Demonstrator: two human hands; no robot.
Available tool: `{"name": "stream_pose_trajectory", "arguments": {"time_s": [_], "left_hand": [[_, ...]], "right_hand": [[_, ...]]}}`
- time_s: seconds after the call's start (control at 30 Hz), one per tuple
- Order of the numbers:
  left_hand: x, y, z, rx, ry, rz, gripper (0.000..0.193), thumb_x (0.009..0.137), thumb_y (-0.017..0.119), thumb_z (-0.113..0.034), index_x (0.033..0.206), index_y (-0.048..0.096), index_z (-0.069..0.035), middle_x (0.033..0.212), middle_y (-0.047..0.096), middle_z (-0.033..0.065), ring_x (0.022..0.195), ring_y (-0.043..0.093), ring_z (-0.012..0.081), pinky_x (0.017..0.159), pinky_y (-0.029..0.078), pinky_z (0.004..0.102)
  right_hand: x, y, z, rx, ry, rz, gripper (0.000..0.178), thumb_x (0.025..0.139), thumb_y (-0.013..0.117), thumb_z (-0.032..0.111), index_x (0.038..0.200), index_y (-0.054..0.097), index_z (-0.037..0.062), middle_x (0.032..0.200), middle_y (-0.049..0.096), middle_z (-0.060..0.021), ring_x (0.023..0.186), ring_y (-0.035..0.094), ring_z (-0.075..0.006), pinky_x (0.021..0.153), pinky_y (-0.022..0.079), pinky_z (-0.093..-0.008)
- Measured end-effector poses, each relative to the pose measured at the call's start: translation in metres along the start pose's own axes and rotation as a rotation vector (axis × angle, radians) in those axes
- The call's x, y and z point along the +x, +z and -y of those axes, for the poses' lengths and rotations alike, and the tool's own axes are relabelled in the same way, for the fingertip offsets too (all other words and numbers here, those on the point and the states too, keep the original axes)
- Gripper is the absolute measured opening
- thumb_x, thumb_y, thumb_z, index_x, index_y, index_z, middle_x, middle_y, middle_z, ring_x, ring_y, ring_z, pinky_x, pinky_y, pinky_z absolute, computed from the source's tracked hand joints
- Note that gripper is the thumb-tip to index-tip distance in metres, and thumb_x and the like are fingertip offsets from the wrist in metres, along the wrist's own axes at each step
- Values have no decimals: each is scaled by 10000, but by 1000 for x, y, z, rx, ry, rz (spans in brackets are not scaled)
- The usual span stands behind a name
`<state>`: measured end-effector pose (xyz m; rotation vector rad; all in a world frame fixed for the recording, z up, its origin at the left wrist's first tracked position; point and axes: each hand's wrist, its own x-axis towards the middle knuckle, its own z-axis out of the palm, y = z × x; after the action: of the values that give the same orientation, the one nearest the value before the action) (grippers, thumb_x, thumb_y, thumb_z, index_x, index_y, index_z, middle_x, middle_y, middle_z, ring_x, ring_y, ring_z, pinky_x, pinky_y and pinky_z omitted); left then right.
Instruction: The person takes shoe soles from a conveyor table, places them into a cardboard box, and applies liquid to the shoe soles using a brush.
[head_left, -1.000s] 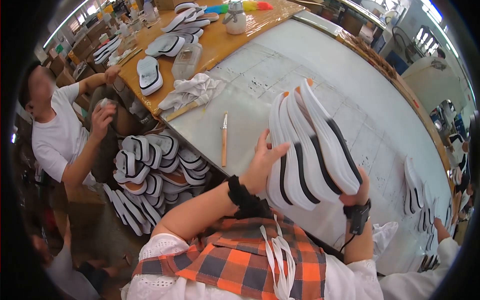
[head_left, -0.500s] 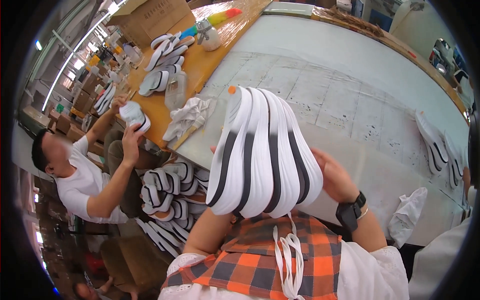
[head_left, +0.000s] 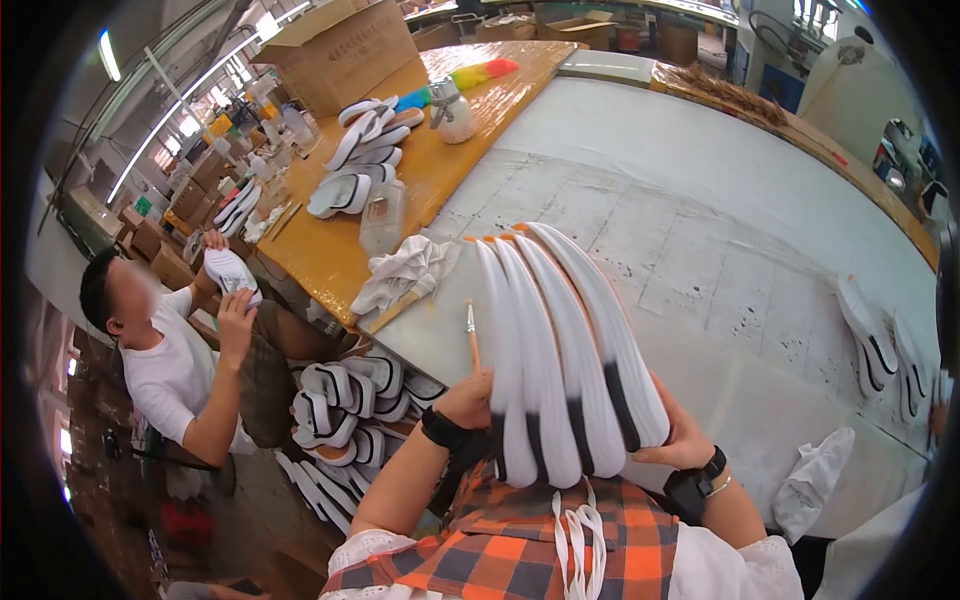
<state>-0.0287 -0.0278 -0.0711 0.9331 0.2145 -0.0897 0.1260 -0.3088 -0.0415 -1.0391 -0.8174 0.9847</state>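
Observation:
A row of several white shoe soles (head_left: 560,350) with black side stripes stands on edge before my chest, pressed together. My left hand (head_left: 468,400) grips the row's left side, its fingers partly hidden behind the soles. On the opposite side my right hand (head_left: 682,432) clasps the row near its lower end. Orange shows at the soles' far ends. A thin brush (head_left: 472,335) with a wooden handle points up from beside my left hand; whether it lies on the table or is held, I cannot tell.
A pale worktable (head_left: 700,290) spreads ahead, with more soles (head_left: 868,335) and a crumpled white cloth (head_left: 815,482) at right. Leftward are a rag (head_left: 405,272), a clear plastic bottle (head_left: 383,218) and a sole pile (head_left: 350,400). A co-worker (head_left: 165,350) holds one sole.
The row of soles has moved down and right and tilted, showing more of the white sides. My left hand and the brush have come into view. The scene has shifted slightly.

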Motion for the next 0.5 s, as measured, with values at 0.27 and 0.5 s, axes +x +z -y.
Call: {"name": "stream_pose_trajectory", "arguments": {"time_s": [0.27,0.5], "left_hand": [[5,-21,9,-373,37,5,333,881,488,-187,1164,497,-12,1094,574,111,990,567,228,879,446,365],[9,-2,13,-425,74,121,323,898,464,-205,1153,515,-14,1094,584,94,983,571,208,874,450,349]], "right_hand": [[14,12,8,-72,10,-1,1014,626,756,60,1418,124,31,1436,234,-96,1330,194,-171,1070,148,-310],[4,20,2,-105,18,-80,1033,611,775,74,1409,121,24,1398,291,-106,1304,253,-193,1057,191,-330]]}}
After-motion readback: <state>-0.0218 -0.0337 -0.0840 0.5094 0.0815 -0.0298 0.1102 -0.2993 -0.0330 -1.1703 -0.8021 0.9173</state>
